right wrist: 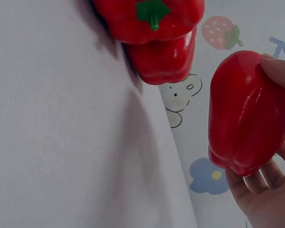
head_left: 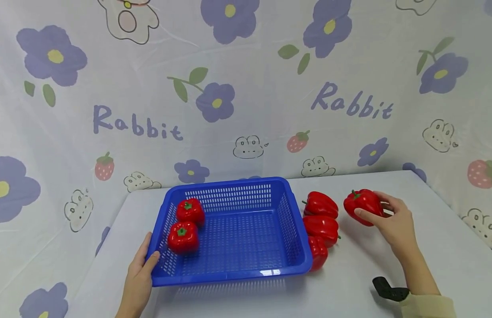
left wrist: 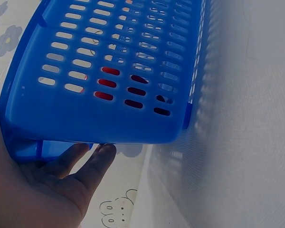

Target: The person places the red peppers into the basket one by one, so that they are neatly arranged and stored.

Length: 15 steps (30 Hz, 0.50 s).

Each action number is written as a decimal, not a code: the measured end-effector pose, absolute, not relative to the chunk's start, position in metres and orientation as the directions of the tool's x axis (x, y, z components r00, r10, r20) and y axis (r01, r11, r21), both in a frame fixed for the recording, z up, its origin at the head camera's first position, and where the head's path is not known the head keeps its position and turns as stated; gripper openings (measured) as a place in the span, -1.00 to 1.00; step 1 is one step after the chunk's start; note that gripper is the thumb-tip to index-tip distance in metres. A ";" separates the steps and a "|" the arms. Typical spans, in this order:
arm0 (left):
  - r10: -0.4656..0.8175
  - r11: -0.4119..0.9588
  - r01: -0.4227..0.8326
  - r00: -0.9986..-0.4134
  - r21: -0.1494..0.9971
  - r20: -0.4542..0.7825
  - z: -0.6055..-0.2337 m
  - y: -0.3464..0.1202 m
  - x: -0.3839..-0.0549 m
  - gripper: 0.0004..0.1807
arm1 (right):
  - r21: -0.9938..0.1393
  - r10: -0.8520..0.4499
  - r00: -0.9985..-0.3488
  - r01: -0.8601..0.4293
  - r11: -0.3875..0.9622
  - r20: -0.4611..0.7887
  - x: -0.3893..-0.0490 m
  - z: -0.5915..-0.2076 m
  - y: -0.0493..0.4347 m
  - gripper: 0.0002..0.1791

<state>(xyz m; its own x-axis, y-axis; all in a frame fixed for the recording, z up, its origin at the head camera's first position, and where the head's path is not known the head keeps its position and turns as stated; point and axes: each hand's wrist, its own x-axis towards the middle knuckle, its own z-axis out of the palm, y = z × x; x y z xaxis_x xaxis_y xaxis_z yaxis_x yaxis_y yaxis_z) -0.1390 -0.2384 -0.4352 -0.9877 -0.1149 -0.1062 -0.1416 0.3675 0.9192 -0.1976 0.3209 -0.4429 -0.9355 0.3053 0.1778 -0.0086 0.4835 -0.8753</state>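
My right hand (head_left: pixel 397 223) holds a red bell pepper (head_left: pixel 363 205) between thumb and fingers, to the right of the other peppers. In the right wrist view this pepper (right wrist: pixel 249 111) is raised off the table. At the left side of a blue plastic basket (head_left: pixel 230 277), my left hand (head_left: pixel 139 269) grips the rim, thumb on top. The left wrist view shows the fingers (left wrist: pixel 97 166) at the basket's slotted wall (left wrist: pixel 85 114). Inside the basket, two red bell peppers (head_left: pixel 183 237) stand against its left wall, stems up.
Three more red bell peppers (head_left: pixel 321 229) lie against the basket's right outer side, the nearest partly hidden by the rim. A black curved object (head_left: pixel 389 289) is beside my right wrist. Behind the white table (head_left: pixel 329 291) hangs a cloth (head_left: pixel 261 66) printed with flowers and rabbits.
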 end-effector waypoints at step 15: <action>-0.112 0.385 -0.144 -0.988 0.912 -0.108 -0.434 -0.238 -0.138 -0.29 | -0.893 0.297 -0.924 -0.092 0.440 0.242 -0.193 -0.423 0.298 -0.15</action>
<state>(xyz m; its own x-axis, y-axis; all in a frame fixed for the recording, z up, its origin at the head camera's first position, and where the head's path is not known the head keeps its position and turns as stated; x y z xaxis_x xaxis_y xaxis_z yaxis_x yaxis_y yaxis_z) -0.1384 -0.2380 -0.4343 -0.9878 -0.1122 -0.1081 -0.1435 0.3851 0.9117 -0.1933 0.2985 -0.4227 -0.9235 0.2975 0.2422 -0.0923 0.4404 -0.8931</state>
